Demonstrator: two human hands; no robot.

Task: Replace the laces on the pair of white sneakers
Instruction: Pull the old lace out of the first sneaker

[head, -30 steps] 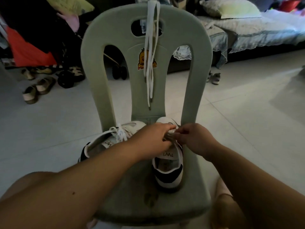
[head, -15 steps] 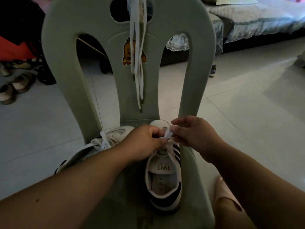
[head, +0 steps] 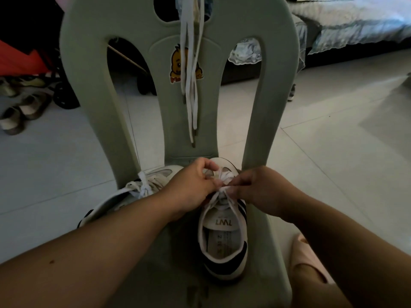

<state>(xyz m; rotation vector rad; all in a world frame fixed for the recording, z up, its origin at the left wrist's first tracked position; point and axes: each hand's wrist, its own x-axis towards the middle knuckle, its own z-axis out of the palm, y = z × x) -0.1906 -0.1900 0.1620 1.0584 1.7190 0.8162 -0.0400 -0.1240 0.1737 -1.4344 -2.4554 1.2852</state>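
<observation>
Two white sneakers with dark stripes sit on the seat of a pale green plastic chair (head: pixel 89 90). The right sneaker (head: pixel 224 245) points away from me, heel toward me, with its white lace (head: pixel 222 185) knotted over the tongue. My left hand (head: pixel 191 187) and my right hand (head: pixel 258 190) each pinch a part of that lace, fingertips almost meeting above the shoe. The left sneaker (head: pixel 133 194) lies angled beside it with a tied white bow. Spare white laces (head: pixel 191 85) hang down the chair back from its top hole.
Pale tiled floor (head: pixel 333 152) surrounds the chair. Sandals (head: pixel 20 112) and a wheeled cart with red fabric (head: pixel 33 61) stand at the left. A bed with a light cover (head: pixel 355 25) fills the upper right. A pink slipper (head: pixel 309 263) lies by the chair's right edge.
The view has come closer to the chair. My hands have dropped onto the right sneaker's tongue, and the lace end held up between them now forms a knot or loop.
</observation>
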